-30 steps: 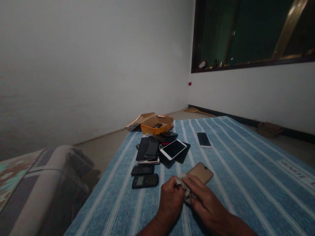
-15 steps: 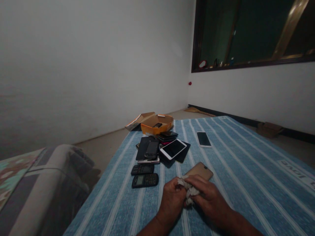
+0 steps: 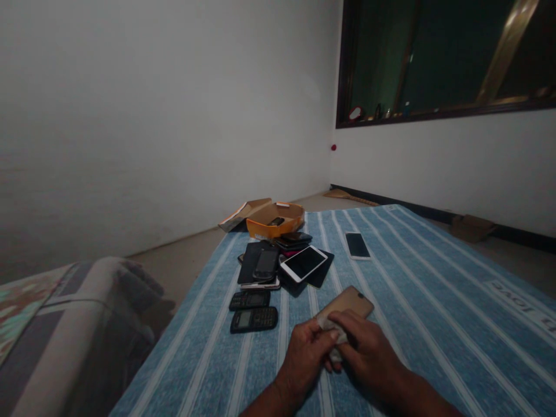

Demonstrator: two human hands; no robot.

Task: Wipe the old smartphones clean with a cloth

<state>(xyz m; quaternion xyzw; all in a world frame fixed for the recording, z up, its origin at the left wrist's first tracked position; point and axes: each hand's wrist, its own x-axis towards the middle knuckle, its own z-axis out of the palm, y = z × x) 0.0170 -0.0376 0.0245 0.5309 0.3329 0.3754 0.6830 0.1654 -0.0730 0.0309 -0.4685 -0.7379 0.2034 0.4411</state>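
A gold phone (image 3: 346, 304) is held low over the striped cloth, its camera end pointing away to the right. My left hand (image 3: 304, 354) is closed at the near end, its thumb on a crumpled whitish cloth (image 3: 333, 332). Close against it, my right hand (image 3: 369, 347) pinches the same cloth over the phone's near part. How each hand grips the phone underneath is hidden. Two black keypad phones (image 3: 254, 319) lie left of my hands. Beyond them is a pile of phones with a white one (image 3: 304, 263) on top.
An open orange box (image 3: 275, 229) holding a small dark phone stands behind the pile. Another white phone (image 3: 358, 246) lies farther right on the blue striped cloth (image 3: 417, 301). A draped grey blanket (image 3: 87, 318) is at the left.
My left thumb has moved onto the whitish cloth, which looks flatter and less bunched between my hands. The gold phone stays in nearly the same place. The view has shifted slightly.
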